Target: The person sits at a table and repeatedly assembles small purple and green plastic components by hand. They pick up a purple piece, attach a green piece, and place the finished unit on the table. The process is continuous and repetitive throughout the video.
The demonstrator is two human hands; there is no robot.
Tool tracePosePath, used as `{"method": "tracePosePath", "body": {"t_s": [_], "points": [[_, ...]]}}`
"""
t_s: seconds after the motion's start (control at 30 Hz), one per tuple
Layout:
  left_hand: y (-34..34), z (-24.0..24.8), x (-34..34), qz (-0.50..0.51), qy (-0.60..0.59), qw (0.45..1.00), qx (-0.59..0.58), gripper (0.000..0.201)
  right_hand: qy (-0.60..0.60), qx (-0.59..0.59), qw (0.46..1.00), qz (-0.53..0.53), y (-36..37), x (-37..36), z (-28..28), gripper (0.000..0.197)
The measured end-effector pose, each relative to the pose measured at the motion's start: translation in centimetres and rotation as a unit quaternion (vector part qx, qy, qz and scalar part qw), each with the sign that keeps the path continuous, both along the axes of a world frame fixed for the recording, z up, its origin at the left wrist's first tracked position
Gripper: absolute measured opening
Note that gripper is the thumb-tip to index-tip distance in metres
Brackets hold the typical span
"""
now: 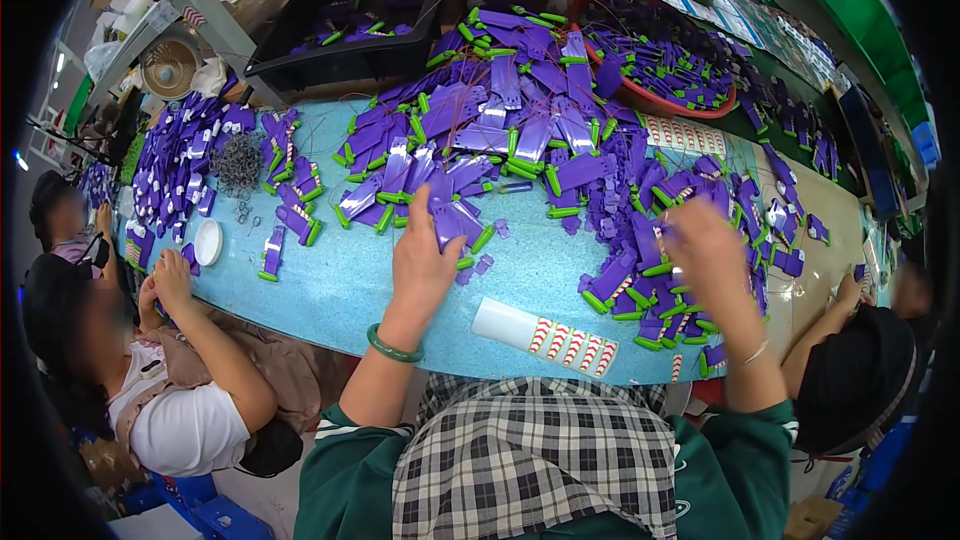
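The left hand (425, 260) holds a purple piece (447, 223). At three o'clock, the right hand (708, 250) touches the purple pile (640, 270).

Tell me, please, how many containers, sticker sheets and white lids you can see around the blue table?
Black bin: 1
Red basin: 1
Sticker sheets, one near the left hand at, one at beyond the right hand: 2
White lid: 1
Total: 5

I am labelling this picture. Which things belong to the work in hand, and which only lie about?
In the work:
left hand holding a purple plastic part
right hand over the purple and green parts pile
sticker sheet

Lying about:
white lid
small fan
black crate
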State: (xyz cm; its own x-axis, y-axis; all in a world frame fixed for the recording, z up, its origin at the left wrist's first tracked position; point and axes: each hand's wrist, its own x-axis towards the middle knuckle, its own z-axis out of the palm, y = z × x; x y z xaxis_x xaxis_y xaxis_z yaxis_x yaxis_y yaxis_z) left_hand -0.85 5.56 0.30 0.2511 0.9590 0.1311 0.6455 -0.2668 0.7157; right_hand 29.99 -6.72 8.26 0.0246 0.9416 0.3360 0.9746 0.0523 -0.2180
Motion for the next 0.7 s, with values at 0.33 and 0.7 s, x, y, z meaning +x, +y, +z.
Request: {"method": "tracePosePath", "body": {"t_s": [0.33,0.7], "points": [[-5.3,2.4,-0.7,-0.114,-0.448,0.861,-0.213,0.017,0.08,-0.088,0.984,0.132,-2.0,-11.7,-7.9,0.021],[-8.2,-1.9,0.9,-0.175,-0.34,0.846,-0.371,0.023,0.149,-0.017,0.976,0.161,-1.5,-11.7,-9.3,0.013]]}}
